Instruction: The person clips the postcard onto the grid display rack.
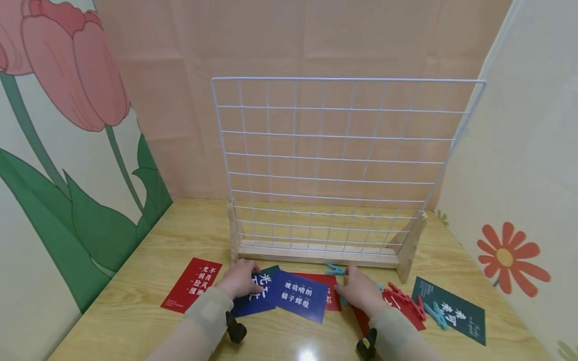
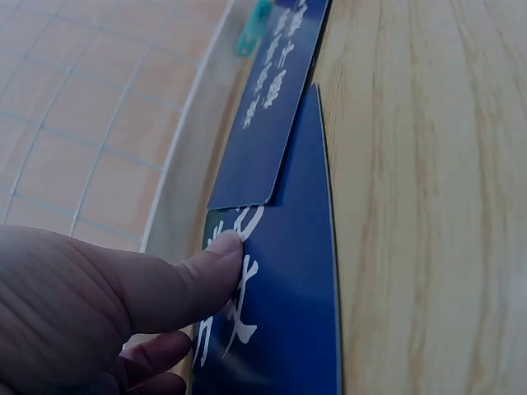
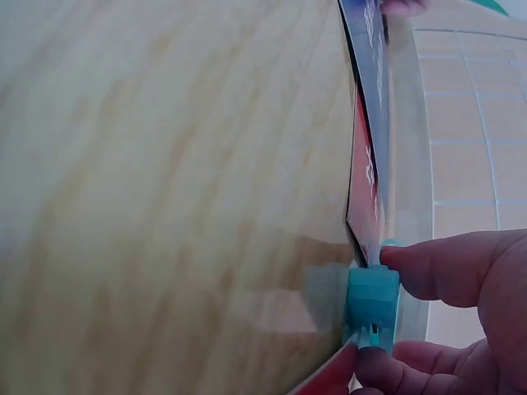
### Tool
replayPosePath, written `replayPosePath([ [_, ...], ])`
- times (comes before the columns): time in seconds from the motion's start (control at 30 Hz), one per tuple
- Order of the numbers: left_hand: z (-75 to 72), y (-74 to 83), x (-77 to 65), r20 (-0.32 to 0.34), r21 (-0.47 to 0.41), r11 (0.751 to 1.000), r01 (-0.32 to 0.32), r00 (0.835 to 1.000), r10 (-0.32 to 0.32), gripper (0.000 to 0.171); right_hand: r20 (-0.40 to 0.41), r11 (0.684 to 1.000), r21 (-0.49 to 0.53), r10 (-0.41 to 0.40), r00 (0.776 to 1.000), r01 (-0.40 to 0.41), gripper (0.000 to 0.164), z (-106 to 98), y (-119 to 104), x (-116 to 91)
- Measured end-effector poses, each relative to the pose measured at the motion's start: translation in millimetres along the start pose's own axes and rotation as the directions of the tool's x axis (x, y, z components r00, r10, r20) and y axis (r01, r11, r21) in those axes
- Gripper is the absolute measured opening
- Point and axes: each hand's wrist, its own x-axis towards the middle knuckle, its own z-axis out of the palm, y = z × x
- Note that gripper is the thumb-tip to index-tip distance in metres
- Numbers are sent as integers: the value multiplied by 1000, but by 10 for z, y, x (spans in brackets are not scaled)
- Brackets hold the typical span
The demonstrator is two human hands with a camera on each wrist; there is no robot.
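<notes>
My left hand (image 1: 239, 281) grips the left part of a dark blue card (image 2: 288, 304) with white characters, thumb on its face and the other fingers at its far edge. A lighter blue card (image 1: 301, 296) overlaps that card's right side and partly covers a red card (image 1: 333, 293). My right hand (image 1: 361, 291) pinches a teal clothespin (image 3: 375, 296) between thumb and fingertips, low over the table. Another red card (image 1: 406, 311) lies partly hidden under the right wrist. Behind the hands, one more teal clothespin (image 1: 335, 269) lies by the rack's base.
A white wire grid rack (image 1: 322, 135) stands in a wooden base (image 1: 316, 253) behind the cards. Far left lies a red card (image 1: 191, 285). To the right are pink clothespins (image 1: 406, 301), a teal clothespin (image 1: 435, 316) and a dark green card (image 1: 469, 316).
</notes>
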Motion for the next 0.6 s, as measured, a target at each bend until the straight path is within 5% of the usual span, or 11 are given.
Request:
replayPosePath([
  [0.33, 1, -25, 43, 2, -13, 998, 54, 999, -54, 36, -20, 998, 32, -49, 999, 50, 58, 25, -13, -19],
  [0.6, -59, -30, -6, -7, -219, 974, 64, 998, -67, 32, -23, 998, 52, -40, 999, 41, 49, 6, -35, -59],
])
